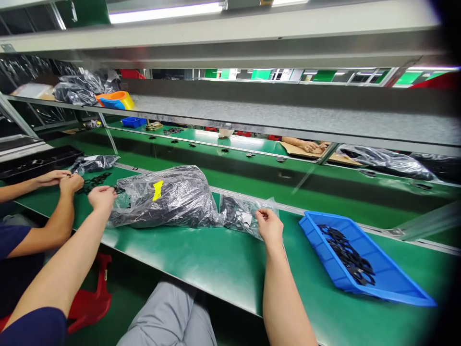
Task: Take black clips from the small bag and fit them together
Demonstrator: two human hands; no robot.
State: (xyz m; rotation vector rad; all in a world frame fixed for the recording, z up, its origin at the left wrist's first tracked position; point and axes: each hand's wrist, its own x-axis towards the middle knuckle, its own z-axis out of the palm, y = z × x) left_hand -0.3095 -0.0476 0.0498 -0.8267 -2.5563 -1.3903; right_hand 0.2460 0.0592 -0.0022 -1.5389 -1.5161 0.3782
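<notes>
A part-handling step seems underway: the left hand (102, 197) pinches a black plastic part (118, 190) beside the large clear bag (182, 199), the right hand (271, 226), fingertips together, is at the small bag (233, 210), grip unclear; next calls for clearing the film.

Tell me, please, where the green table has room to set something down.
The green table is bare between the big bag and the table's front edge, and between the right forearm and the blue tray. It is crowded at left, where the left hand, a co-worker's hands and black parts cluster.
</notes>
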